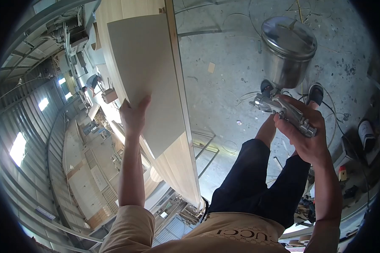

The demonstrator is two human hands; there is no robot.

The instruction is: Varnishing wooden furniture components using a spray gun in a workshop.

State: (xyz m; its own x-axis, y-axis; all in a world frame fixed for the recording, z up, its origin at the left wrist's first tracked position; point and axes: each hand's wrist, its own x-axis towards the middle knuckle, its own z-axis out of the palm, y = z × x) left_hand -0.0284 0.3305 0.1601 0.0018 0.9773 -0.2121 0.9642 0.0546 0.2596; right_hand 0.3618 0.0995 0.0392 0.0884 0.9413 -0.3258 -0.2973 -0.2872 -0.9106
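My left hand is closed on the long edge of a flat grey-beige panel, with the thumb over its face and the fingers hidden behind the edge. The panel lies over a pale wooden board. In my right hand is a silver metal spray gun, its nozzle turned left toward the panel but well apart from it. My fingers wrap round the gun's body; whether the trigger is pressed, I cannot tell. Just beyond the gun, a lidded stainless steel tank stands on the floor.
Hoses and wires trail over the speckled concrete floor. A metal frame shows beside the wooden board. Shoes and clutter lie at the right. Another person bends over work in the far left of the workshop.
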